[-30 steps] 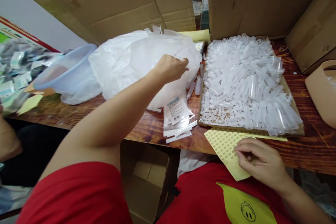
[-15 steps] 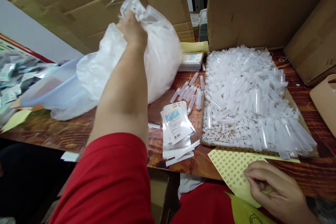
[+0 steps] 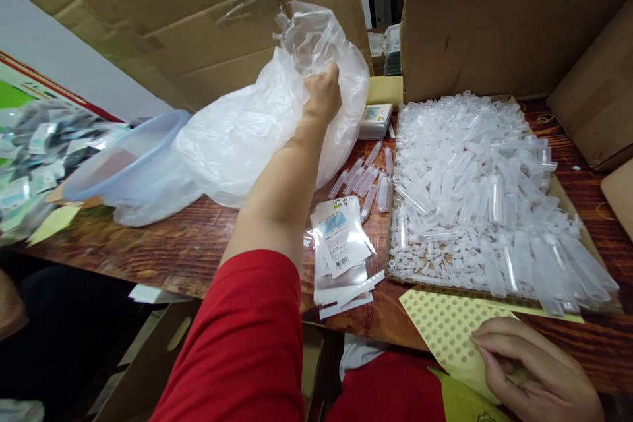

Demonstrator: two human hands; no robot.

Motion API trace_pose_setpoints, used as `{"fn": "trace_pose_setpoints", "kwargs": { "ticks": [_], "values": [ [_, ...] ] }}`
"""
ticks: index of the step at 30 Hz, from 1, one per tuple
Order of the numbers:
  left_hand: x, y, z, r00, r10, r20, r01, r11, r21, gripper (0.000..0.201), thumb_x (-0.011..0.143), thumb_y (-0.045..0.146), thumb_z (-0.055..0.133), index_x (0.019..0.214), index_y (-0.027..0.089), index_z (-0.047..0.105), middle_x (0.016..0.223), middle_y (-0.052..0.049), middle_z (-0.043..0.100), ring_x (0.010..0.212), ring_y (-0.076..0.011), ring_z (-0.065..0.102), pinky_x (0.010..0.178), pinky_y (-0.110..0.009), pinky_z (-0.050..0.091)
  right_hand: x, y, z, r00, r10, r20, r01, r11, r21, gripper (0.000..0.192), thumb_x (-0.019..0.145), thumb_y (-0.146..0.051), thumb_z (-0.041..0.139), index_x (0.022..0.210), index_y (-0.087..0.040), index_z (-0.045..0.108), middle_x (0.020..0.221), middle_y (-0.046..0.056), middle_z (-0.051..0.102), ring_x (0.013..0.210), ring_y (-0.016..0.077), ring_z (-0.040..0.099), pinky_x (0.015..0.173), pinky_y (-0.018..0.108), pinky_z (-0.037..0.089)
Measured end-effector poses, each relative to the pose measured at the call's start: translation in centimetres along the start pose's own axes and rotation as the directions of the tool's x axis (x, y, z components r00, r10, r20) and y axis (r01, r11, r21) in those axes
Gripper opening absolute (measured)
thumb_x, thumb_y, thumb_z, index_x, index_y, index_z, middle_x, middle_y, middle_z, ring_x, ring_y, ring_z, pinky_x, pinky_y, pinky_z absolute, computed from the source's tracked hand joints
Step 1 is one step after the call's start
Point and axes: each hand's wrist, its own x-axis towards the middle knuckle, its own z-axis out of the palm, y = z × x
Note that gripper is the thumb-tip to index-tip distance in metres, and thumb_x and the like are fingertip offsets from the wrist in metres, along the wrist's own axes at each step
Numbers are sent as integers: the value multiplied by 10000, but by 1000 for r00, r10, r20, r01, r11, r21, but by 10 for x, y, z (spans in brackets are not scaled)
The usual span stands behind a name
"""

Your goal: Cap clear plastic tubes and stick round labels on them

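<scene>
we see the left hand point(image 3: 322, 93) stretched out toward twelve o'clock, fingers closed in a grip on the side of a big, crumpled translucent plastic bag point(image 3: 257, 125), which rests on the wooden table point(image 3: 188, 244) and rises above the hand. at nine o'clock of the bag, touching it, sits a pale blue plastic basin point(image 3: 123, 161). the right hand point(image 3: 531, 369) lies at five o'clock on the near table edge, fingers curled and pinching the corner of a yellow dotted sheet point(image 3: 445, 330). between the hands, at the centre, lies a small stack of clear labelled pouches point(image 3: 341, 247), with a few loose clear tubes point(image 3: 366, 178) just beyond them. at three o'clock a shallow cardboard tray point(image 3: 558, 188) is heaped with many clear tubes point(image 3: 475, 184). cardboard boxes point(image 3: 494, 13) stand along the back.
</scene>
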Motion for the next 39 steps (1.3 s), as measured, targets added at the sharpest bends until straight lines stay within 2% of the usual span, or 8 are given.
{"fn": "trace_pose_setpoints", "kwargs": {
  "ticks": [4,9,12,15,20,27,35,39],
  "values": [
    [-23,23,-16,995,-98,12,95,986,136,449,1026,207,416,1470,169,364,1311,-157,642,1220,-309,593,1044,-403,386,-3,0,0,1000,-9,-23,9,1000,0,153,895,-95,588,839,-206,677,756,25,719,669,113,736,694,129,597],
    [-66,55,-31,978,189,89,-203,957,207,497,953,38,359,1423,168,453,1421,-181,542,1238,-338,593,1020,-442,429,-4,2,0,1000,-8,-26,9,999,34,156,902,-89,595,852,-204,686,768,29,715,694,104,732,709,126,587],
    [-116,77,-31,787,487,378,-560,821,109,438,959,50,316,1301,119,579,1389,-217,550,1233,-366,582,1002,-472,450,-4,2,0,999,-8,-32,10,998,61,159,903,-79,595,866,-203,688,770,28,711,700,98,728,714,124,584],
    [-174,89,-24,688,471,553,-558,830,-13,343,866,76,495,1174,142,633,1265,-161,630,1004,-284,661,780,-359,518,-5,2,-2,999,-17,-34,20,997,80,159,904,-76,595,870,-199,689,780,31,713,707,96,726,723,126,585],
    [-219,81,-13,741,305,598,-363,931,-24,276,896,118,416,1074,165,621,1017,-98,719,914,-236,677,767,-332,533,-9,4,-3,999,-22,-46,27,993,113,153,906,-70,604,882,-191,694,805,39,716,736,99,725,741,135,585],
    [-196,53,-19,842,230,488,-325,939,117,303,917,176,399,1106,145,633,1112,-147,687,1027,-276,666,861,-379,497,-14,6,-4,998,-21,-64,32,984,173,164,895,-50,618,919,-199,683,837,28,716,769,95,715,750,149,582],
    [-174,18,-25,781,323,535,-528,799,288,322,800,176,584,1074,141,749,1157,-206,672,1145,-381,613,1003,-536,350,-22,7,-3,997,-29,-75,43,983,180,157,897,-45,617,934,-183,681,856,45,714,787,106,713,767,170,588],
    [-172,18,-24,809,229,542,-481,788,385,341,833,74,509,1050,121,767,1135,-214,690,1133,-346,626,1024,-502,339,-23,8,-3,997,-42,-69,55,979,196,159,896,-37,620,944,-175,683,857,50,710,800,110,711,773,177,589]
  ]
}}
